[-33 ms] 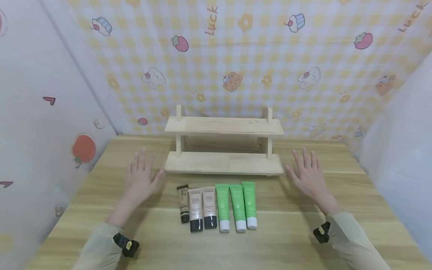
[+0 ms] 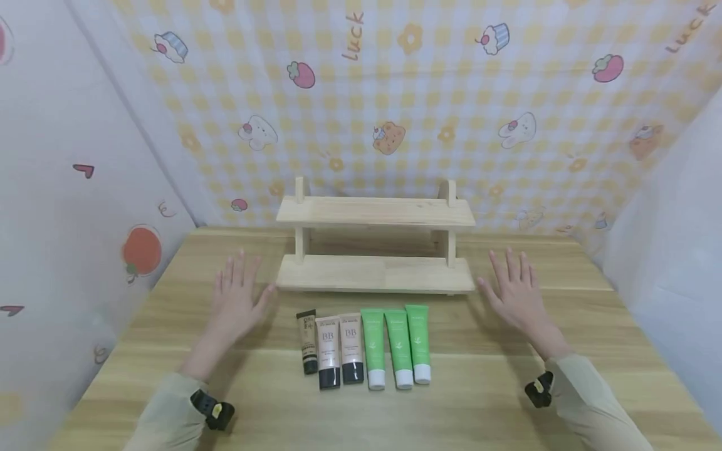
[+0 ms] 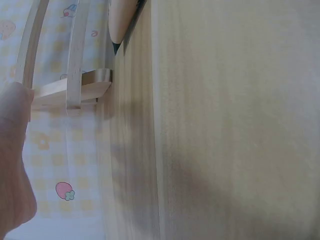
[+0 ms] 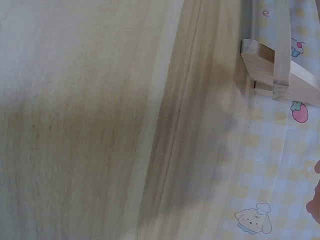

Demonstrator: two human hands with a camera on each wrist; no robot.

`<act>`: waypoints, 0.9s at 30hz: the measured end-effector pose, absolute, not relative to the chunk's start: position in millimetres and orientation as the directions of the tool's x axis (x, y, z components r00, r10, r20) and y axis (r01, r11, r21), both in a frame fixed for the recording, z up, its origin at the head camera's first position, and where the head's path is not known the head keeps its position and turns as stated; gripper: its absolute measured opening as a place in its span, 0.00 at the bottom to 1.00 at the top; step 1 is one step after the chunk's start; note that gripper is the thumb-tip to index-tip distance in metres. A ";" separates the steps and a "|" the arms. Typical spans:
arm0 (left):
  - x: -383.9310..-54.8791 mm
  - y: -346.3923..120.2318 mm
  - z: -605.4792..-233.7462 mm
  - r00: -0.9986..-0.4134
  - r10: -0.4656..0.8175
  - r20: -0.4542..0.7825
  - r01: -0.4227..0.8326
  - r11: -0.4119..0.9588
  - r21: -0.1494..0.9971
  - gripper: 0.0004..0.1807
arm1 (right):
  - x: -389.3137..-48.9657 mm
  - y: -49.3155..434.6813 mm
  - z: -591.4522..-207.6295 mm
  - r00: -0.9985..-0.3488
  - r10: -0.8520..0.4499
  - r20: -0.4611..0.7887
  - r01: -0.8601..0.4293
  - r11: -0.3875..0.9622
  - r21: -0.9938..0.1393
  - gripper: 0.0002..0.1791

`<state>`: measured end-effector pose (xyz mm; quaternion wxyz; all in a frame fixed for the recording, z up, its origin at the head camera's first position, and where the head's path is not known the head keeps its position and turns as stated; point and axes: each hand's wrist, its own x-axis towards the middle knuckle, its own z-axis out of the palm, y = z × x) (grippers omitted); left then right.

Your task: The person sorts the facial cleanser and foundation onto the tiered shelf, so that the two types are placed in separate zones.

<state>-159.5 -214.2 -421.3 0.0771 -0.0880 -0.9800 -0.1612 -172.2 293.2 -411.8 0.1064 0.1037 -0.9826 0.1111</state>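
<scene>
Left hand [image 2: 237,300] and right hand [image 2: 516,297] being held spread beside two-tier pale wooden shelf [image 2: 375,274]

Both are being held palm down, just beside opposite ends of the shelf. In front of it, a row is being formed on the light wood-grained table [image 2: 457,407] by one small tan black-capped tube [image 2: 308,341], two pale pink black-capped tubes [image 2: 328,344] and three green white-capped tubes [image 2: 399,343].
</scene>
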 end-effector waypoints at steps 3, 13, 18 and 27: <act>-160.7 -213.6 -421.2 -0.976 0.154 0.153 0.195 0.933 0.303 0.40 | -171.7 292.8 -412.7 -0.959 -0.176 0.223 -0.221 0.955 -0.196 0.36; -173.9 -215.8 -420.8 -0.981 0.163 0.107 0.192 0.907 0.375 0.41 | -171.7 287.6 -411.4 -0.969 -0.143 0.200 -0.191 0.949 -0.252 0.36; -177.9 -217.9 -419.6 -0.975 0.178 0.133 0.219 0.879 0.423 0.40 | -165.4 275.4 -404.4 -0.973 -0.091 0.210 -0.168 0.907 -0.385 0.33; -181.5 -213.5 -417.5 -0.977 0.173 0.128 0.215 0.824 0.525 0.32 | -151.4 238.8 -392.5 -0.988 -0.095 -0.123 0.010 0.751 -0.660 0.24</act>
